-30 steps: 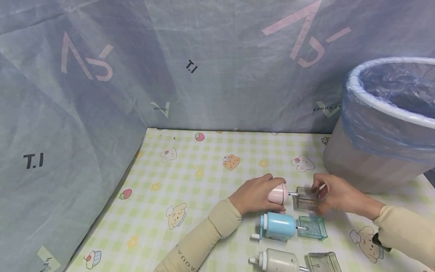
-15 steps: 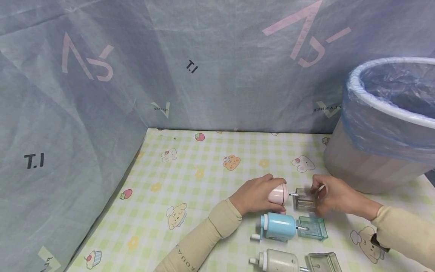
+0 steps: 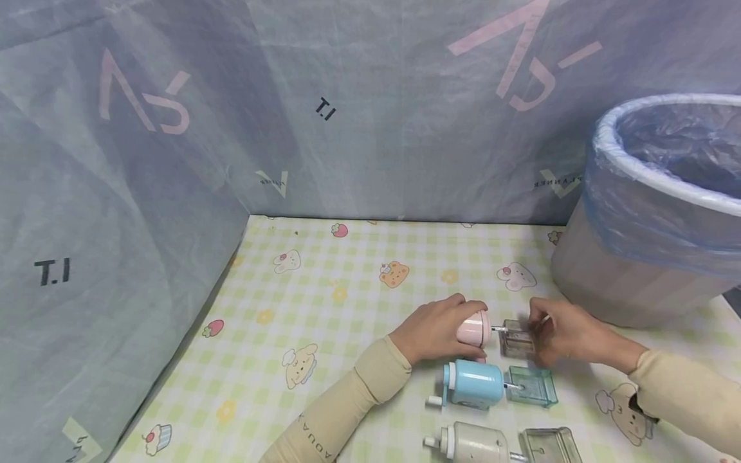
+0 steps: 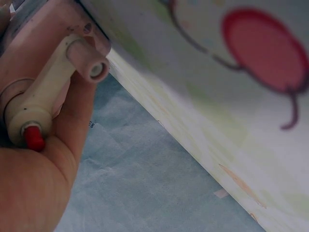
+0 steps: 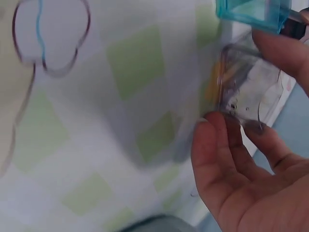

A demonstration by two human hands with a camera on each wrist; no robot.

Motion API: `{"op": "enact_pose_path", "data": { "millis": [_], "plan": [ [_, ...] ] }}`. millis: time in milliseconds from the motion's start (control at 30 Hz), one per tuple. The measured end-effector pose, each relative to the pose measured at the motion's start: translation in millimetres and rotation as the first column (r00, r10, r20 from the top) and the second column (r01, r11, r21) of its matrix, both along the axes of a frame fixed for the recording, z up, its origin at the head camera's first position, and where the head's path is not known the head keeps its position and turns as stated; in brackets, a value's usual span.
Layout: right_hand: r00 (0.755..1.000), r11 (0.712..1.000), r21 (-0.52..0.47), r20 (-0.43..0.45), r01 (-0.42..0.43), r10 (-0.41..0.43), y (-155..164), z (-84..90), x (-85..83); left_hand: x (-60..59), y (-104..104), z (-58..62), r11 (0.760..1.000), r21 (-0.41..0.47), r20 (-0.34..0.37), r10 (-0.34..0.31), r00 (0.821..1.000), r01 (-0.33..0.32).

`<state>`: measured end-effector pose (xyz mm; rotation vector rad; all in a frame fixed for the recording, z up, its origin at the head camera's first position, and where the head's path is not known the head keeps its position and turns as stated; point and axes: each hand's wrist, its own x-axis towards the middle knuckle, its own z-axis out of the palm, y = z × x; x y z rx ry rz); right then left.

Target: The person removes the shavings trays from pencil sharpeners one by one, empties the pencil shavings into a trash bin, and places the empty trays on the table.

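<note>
My left hand grips a pink hand-crank pencil sharpener lying on the cloth, thumb and fingers around its body. In the left wrist view its pale crank shows, with a small red tip at the hub. My right hand pinches a clear smoky shavings drawer at its right end; the right wrist view shows fingertips at the edge of this drawer. A short silver rod spans between pink body and drawer.
In front lie a blue sharpener with its teal drawer and a grey-white sharpener with a clear drawer. A lined bin stands at the back right. Grey-blue fabric walls off the back and left.
My right hand has shifted slightly left with the clear drawer, bringing it a little nearer the pink sharpener. The left hand holds its place.
</note>
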<state>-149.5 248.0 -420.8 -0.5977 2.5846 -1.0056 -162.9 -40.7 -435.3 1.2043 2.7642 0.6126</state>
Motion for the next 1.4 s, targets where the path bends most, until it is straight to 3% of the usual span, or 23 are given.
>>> {"op": "enact_pose_path", "data": {
  "millis": [133,300,600,767,1000,1400],
  "plan": [
    [0.997,0.997,0.069,-0.071,-0.025,0.03,-2,1.1,-2.7,-0.4,-1,0.8,1.0,-0.007,-0.006,0.004,1.0,-0.004],
    [0.997,0.991,0.127,-0.066,-0.037,0.046,-5,4.9,-4.7,-1.3,-1,1.4,1.0,-0.003,-0.011,-0.005,1.0,0.005],
    [0.986,0.976,0.208,-0.137,-0.069,0.099,-9,8.5,-6.0,-1.8,-1,3.3,1.0,-0.01,-0.026,-0.004,1.0,0.004],
    [0.985,0.973,0.214,-0.13,-0.087,0.117,-8,10.0,-5.6,-0.9,0,2.9,1.0,-0.004,-0.016,-0.008,1.0,0.008],
    [0.964,0.959,0.237,-0.175,-0.154,0.198,-5,11.7,-7.5,-0.1,0,5.7,1.0,-0.005,-0.021,0.007,1.0,-0.007],
    [0.967,0.958,0.226,-0.141,-0.178,0.213,-1,5.9,-6.8,2.2,0,3.9,1.0,0.0,0.019,0.005,1.0,-0.005]
  ]
}}
